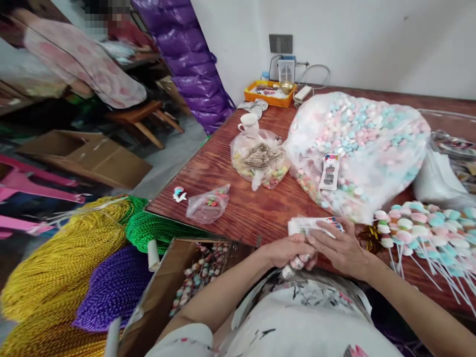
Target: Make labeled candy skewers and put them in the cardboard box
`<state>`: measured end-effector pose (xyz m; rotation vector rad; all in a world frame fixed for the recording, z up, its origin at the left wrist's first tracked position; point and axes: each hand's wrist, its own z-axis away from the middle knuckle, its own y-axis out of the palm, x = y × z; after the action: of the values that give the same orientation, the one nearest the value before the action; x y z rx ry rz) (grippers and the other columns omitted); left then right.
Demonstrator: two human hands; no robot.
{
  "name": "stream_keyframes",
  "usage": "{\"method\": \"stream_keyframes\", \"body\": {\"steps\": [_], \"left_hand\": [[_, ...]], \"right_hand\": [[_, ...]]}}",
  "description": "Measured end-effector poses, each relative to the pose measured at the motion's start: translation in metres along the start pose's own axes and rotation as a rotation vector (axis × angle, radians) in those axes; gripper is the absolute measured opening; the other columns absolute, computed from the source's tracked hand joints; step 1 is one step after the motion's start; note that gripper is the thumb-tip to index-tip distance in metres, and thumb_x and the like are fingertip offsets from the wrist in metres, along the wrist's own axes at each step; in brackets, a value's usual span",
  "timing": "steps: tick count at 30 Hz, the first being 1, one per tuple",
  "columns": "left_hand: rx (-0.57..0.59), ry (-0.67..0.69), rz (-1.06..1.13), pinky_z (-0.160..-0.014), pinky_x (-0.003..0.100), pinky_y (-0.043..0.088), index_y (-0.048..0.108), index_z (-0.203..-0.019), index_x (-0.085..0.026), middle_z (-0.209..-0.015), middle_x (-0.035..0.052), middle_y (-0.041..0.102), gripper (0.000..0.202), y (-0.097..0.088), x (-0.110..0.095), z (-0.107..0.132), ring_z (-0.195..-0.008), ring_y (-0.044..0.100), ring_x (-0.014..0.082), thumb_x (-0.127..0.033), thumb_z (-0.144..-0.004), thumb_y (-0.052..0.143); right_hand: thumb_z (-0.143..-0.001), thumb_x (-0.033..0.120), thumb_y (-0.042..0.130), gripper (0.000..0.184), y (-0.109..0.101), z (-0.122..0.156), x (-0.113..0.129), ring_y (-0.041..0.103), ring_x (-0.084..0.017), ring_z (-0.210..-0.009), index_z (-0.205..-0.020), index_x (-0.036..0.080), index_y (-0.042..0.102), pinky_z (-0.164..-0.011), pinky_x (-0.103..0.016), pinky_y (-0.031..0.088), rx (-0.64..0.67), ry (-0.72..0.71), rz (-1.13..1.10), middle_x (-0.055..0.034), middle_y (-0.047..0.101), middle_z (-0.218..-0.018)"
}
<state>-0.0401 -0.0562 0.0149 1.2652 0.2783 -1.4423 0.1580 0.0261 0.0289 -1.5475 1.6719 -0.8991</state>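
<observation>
Stacked cards [302, 225]: txt illeg.; pink stool [17, 183] cut off, L edge.

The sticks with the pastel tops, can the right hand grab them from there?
Probably yes: the sticks lie close beside the right hand, with just some gold tinsel near the gap. But its fingers are over the cards, so it may need to leave those first.

2 hands [286, 252] [344, 250], 1 mug [250, 125], 1 orange tray [266, 99], 1 green strand bundle [158, 233], 1 purple strand bundle [113, 290]; stick pieces [419, 229]: can't count.
</observation>
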Motion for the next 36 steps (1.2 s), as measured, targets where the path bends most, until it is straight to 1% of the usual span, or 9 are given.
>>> {"method": "stream_keyframes", "body": {"steps": [3, 7, 10, 14, 18, 22, 26, 31, 36], "left_hand": [[0.044, 0.04, -0.347, -0.057, 0.025, 0.042, 0.055, -0.072, -0.015, -0.067, 0.004, 0.059, 0.041, 0.001, -0.002, 0.008, -0.059, 0.054, 0.0133, -0.054, -0.085, 0.051], [-0.297, 0.163, -1.314, -0.086, 0.039, 0.046, 0.057, -0.085, -0.015, -0.091, 0.0117, 0.064, 0.016, 0.012, -0.002, 0.016, -0.089, 0.059, 0.0238, -0.019, -0.088, 0.042], [-0.428, 0.239, -1.679, -0.089, 0.042, 0.045, 0.06, -0.094, -0.014, -0.095, 0.0136, 0.064, 0.022, 0.015, 0.005, 0.018, -0.094, 0.059, 0.0265, -0.008, -0.08, 0.045], [-0.512, 0.335, -1.43, -0.076, 0.035, 0.046, 0.061, -0.085, -0.015, -0.083, 0.0099, 0.063, 0.019, -0.001, 0.004, 0.013, -0.079, 0.059, 0.0225, -0.019, -0.088, 0.043], [-0.318, 0.157, -0.685, -0.055, 0.023, 0.038, 0.054, -0.07, -0.017, -0.061, -0.0011, 0.051, 0.032, -0.009, -0.004, 0.007, -0.053, 0.044, 0.0114, -0.042, -0.089, 0.047], [-0.114, -0.12, -0.301, -0.043, 0.02, 0.024, 0.05, -0.071, -0.017, -0.056, -0.0053, 0.042, 0.036, 0.001, -0.006, 0.008, -0.045, 0.028, 0.0062, -0.05, -0.083, 0.057], [-0.084, 0.011, -0.625, -0.054, 0.021, 0.034, 0.056, -0.071, -0.015, -0.063, -0.0016, 0.049, 0.036, 0.011, -0.006, 0.005, -0.057, 0.041, 0.0096, -0.047, -0.088, 0.055], [-0.155, 0.328, -1.15, -0.065, 0.024, 0.039, 0.064, -0.077, -0.015, -0.07, 0.0023, 0.059, 0.03, 0.02, 0.002, 0.005, -0.067, 0.05, 0.0132, -0.033, -0.094, 0.047], [-0.273, 0.394, -1.049, -0.062, 0.022, 0.039, 0.064, -0.079, -0.016, -0.068, 0.0014, 0.059, 0.027, 0.007, 0.001, 0.007, -0.064, 0.05, 0.0115, -0.031, -0.094, 0.048]], "right_hand": [[-0.091, 0.009, 0.049, 0.019, 0.008, 0.002, 0.002, 0.056, -0.02, -0.094, -0.086, 0.019, 0.064, -0.101, -0.051, 0.025, 0.102, -0.027, -0.007, -0.0029, 0.068, -0.078], [-0.083, 0.008, 0.053, 0.015, 0.015, -0.006, 0.007, 0.051, -0.019, -0.078, -0.073, 0.017, 0.06, -0.087, -0.044, 0.03, 0.377, 0.209, -0.092, -0.0031, 0.064, -0.07], [-0.087, 0.014, 0.05, 0.018, 0.012, -0.016, 0.014, 0.053, -0.018, -0.08, -0.074, 0.016, 0.062, -0.076, -0.036, 0.03, 0.532, 0.441, -0.243, -0.006, 0.067, -0.077], [-0.088, 0.021, 0.054, 0.018, 0.005, -0.02, 0.026, 0.053, -0.024, -0.1, -0.1, 0.019, 0.067, -0.084, -0.041, 0.029, 0.335, 0.603, -0.143, -0.0086, 0.07, -0.097], [-0.096, 0.024, 0.047, 0.033, 0.002, -0.007, 0.037, 0.04, -0.025, -0.127, -0.127, 0.032, 0.056, -0.099, -0.05, 0.021, 0.022, 0.464, 0.095, -0.0038, 0.061, -0.132], [-0.097, 0.02, 0.046, 0.021, 0.004, 0.014, 0.035, 0.048, -0.02, -0.116, -0.105, 0.025, 0.065, -0.099, -0.048, 0.02, -0.044, 0.25, 0.117, -0.0002, 0.071, -0.103], [-0.096, 0.017, 0.047, 0.022, 0.012, 0.027, 0.033, 0.053, -0.017, -0.089, -0.085, 0.02, 0.065, -0.096, -0.047, 0.022, 0.084, 0.233, 0.047, 0.0014, 0.066, -0.074], [-0.09, 0.023, 0.056, 0.018, 0.013, 0.027, 0.047, 0.05, -0.016, -0.077, -0.075, 0.017, 0.065, -0.09, -0.044, 0.025, 0.293, 0.508, -0.191, -0.0006, 0.067, -0.07], [-0.096, 0.034, 0.053, 0.02, -0.013, 0.034, 0.029, 0.056, -0.018, -0.094, -0.095, 0.022, 0.068, -0.082, -0.036, 0.028, 0.221, 0.82, -0.302, -0.0029, 0.072, -0.093]]}}
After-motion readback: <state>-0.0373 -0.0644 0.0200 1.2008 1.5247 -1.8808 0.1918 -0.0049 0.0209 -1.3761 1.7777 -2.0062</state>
